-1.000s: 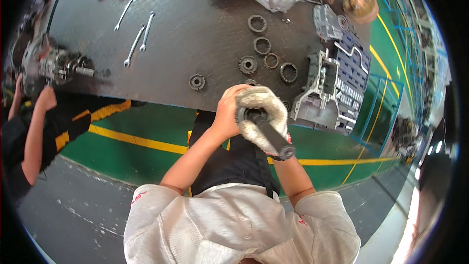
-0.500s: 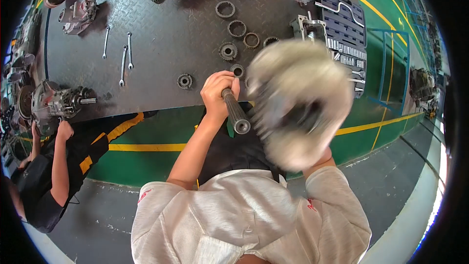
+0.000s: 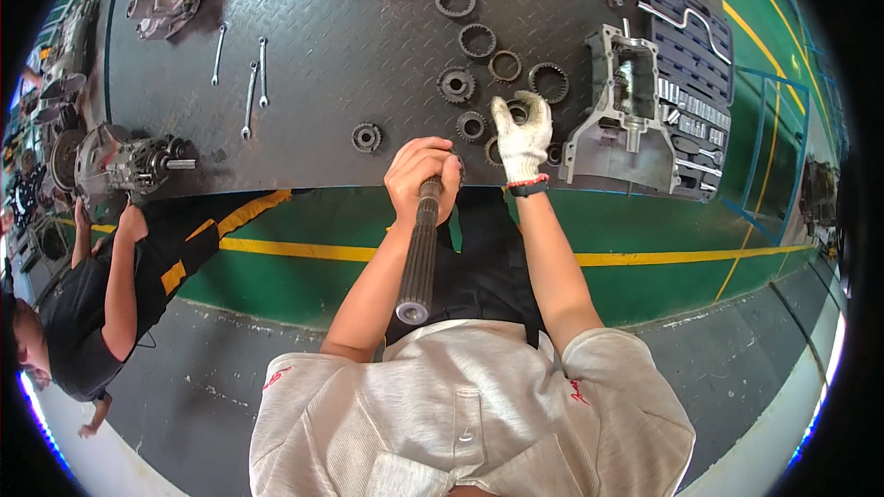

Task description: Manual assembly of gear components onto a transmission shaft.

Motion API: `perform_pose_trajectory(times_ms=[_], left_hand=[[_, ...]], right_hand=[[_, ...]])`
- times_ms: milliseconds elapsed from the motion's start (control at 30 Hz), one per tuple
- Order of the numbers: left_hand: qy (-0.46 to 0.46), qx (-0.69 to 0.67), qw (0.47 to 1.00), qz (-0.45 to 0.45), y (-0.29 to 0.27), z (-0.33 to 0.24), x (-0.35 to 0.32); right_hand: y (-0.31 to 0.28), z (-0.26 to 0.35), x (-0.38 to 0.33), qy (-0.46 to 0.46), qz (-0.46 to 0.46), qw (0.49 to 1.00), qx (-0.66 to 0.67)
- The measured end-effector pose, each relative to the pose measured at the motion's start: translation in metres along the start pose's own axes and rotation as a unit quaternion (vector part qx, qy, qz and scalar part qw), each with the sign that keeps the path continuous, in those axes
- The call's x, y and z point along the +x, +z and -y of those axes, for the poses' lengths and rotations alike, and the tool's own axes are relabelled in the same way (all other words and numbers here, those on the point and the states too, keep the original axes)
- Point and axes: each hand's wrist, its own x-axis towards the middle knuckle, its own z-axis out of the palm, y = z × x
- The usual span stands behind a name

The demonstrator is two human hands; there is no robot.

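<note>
My bare left hand [image 3: 421,177] is wrapped round a long splined steel shaft [image 3: 420,258], whose near end points back toward my body. My right hand [image 3: 525,138], in a white knitted glove with a dark band at the wrist, is over the table's front edge. Its thumb and fingers curl around a small metal gear ring [image 3: 518,113]. Close by lie a toothed gear [image 3: 456,85], a smaller gear [image 3: 471,126], a bronze-toned ring [image 3: 505,65] and a wider toothed ring [image 3: 549,82]. Another gear [image 3: 366,137] lies left of my left hand.
An open gearbox housing [image 3: 626,101] stands right of my glove, beside a blue socket set case [image 3: 691,83]. Several wrenches [image 3: 250,101] lie left on the dark metal table [image 3: 322,64]. A co-worker [image 3: 101,285] handles a gear assembly [image 3: 120,161] at the left.
My gloved right hand has dropped from close in front of the camera to the gears on the table. The shaft's near end has tipped down toward my body in my left hand.
</note>
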Motion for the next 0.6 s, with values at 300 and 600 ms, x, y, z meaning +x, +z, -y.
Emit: perform_pose_trajectory(times_ms=[300, 600], left_hand=[[-0.01, 0.01, 1.0, 0.009, 0.005, -0.001, 0.005], [-0.005, 0.007, 1.0, -0.003, 0.003, 0.004, 0.006]], right_hand=[[0.005, -0.035, 0.016, -0.175, 0.009, 0.968, -0.177], [-0.035, 0.014, -0.042, -0.165, 0.107, 0.959, -0.202]])
